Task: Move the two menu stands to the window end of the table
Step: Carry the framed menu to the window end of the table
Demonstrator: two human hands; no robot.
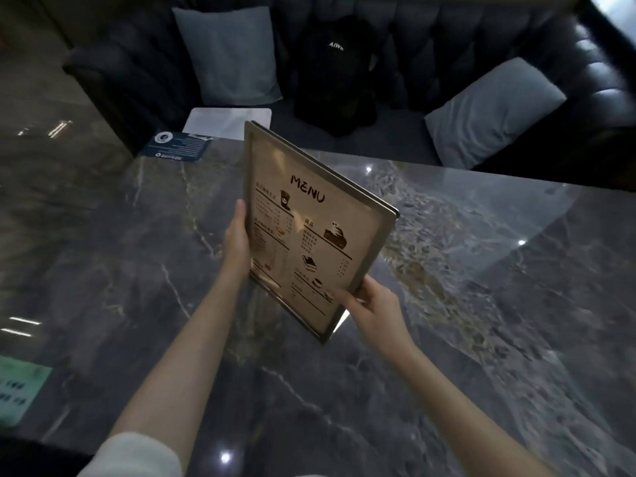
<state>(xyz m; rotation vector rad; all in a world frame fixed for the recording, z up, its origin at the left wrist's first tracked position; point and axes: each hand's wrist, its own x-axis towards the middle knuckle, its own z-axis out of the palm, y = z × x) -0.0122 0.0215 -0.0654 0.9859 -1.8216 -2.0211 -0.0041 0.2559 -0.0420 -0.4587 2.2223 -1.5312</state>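
A framed menu stand (309, 228) with the word MENU and drawings of drinks and cakes is held tilted above the dark marble table (447, 304). My left hand (237, 242) grips its left edge, fingers behind the frame. My right hand (375, 306) holds its lower right corner, thumb on the front. Its lowest corner hangs just over the tabletop. A second menu stand is not in sight.
A dark blue card (179, 146) lies at the table's far left corner, a white sheet (227, 120) beyond it on the seat. A green sticker (20, 387) sits at the left edge. Behind the table a dark sofa (447, 46) holds two grey cushions and a black backpack (335, 74).
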